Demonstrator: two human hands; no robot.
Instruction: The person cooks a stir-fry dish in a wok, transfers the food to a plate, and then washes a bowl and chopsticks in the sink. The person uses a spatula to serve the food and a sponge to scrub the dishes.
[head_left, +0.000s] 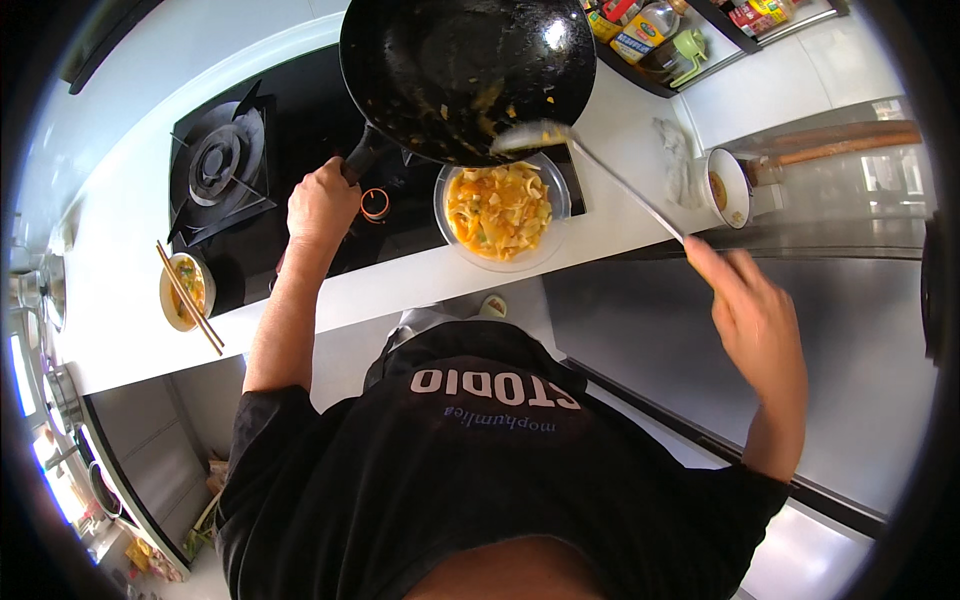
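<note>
My left hand (324, 201) grips the dark handle (366, 156) of a black wok (465, 67), which is tilted above the hob. Small bits of yellow food cling to the wok's inner wall. In my right hand (750, 315) is the long metal handle of a ladle or spatula (626, 184). Its blurred head lies at the wok's near rim, with some food on it. Just below that rim, a clear round bowl (556, 240) holds noodle-like strips and chunks in an orange-yellow sauce (499, 210). The wok's rim overlaps the bowl's far edge.
A gas burner (216, 161) with a pan support is at the left of the black hob (315, 97). Chopsticks (191, 300) rest across a small food bowl (174, 319). To the right are a crumpled cloth (677, 165) and a white bowl (739, 202). Bottles (649, 34) fill a rack behind.
</note>
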